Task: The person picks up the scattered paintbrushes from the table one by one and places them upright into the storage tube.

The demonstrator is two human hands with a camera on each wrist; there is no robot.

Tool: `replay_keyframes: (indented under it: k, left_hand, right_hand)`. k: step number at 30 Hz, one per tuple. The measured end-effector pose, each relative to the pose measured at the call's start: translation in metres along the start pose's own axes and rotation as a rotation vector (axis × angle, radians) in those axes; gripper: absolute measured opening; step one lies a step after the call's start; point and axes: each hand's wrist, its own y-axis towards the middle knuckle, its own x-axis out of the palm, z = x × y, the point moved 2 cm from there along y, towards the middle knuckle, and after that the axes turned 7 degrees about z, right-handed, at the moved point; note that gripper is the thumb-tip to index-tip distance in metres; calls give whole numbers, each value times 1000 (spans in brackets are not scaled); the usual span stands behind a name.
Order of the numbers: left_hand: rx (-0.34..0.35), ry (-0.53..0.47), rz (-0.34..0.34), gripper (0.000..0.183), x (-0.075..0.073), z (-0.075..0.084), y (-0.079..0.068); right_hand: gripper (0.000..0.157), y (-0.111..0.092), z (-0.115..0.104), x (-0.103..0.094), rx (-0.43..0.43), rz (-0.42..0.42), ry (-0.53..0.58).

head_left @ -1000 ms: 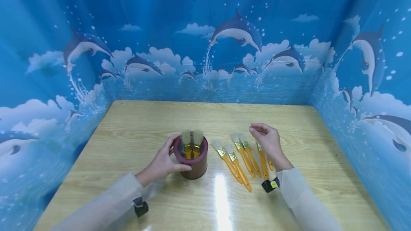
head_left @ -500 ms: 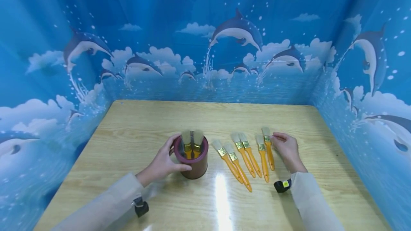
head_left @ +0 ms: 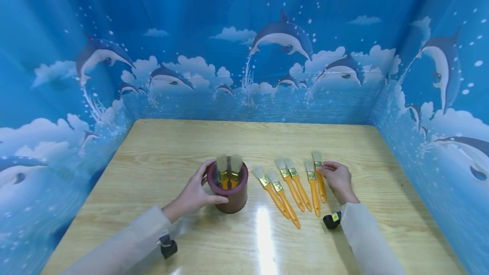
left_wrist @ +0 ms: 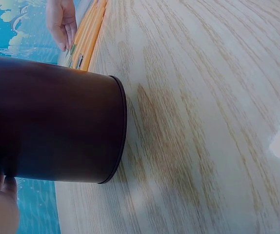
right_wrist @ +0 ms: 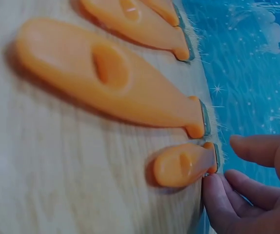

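Observation:
My left hand (head_left: 194,194) grips a dark brown cylindrical cup (head_left: 237,198) with a maroon rim, thumb in front and fingers behind. Flat paintbrushes (head_left: 230,176) stand in the cup, pale bristles upward; their lower ends are hidden inside it. On the table, the rightmost paintbrush (head_left: 321,186) has an orange handle and a gold metal band. My right hand (head_left: 337,179) is at its upper part. In the right wrist view, the fingertips (right_wrist: 212,183) lie right beside that brush's neck, while the thumb (right_wrist: 252,146) stays apart above it.
Left of that brush lie several similar paintbrushes, among them a near neighbour (head_left: 313,190), a middle pair (head_left: 295,188) and a slanted pair (head_left: 279,198) beside the cup. They rest on a wood-grain table (head_left: 183,139). A blue dolphin-print curtain (head_left: 214,67) surrounds the table.
My right hand has moved down and right from above the brushes to the rightmost one, shifting slightly left in the last half second. The left hand and cup have stayed still.

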Motion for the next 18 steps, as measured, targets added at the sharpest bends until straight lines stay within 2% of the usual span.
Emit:
replay_keyframes:
  k: [9, 18]
  left_hand:
    - [5, -7, 4, 107, 0, 1, 0]
    - [1, -18, 0, 108, 0, 0, -1]
  right_hand:
    - [37, 6, -2, 10, -83, 87, -182]
    - [32, 9, -4, 9, -94, 62, -227]
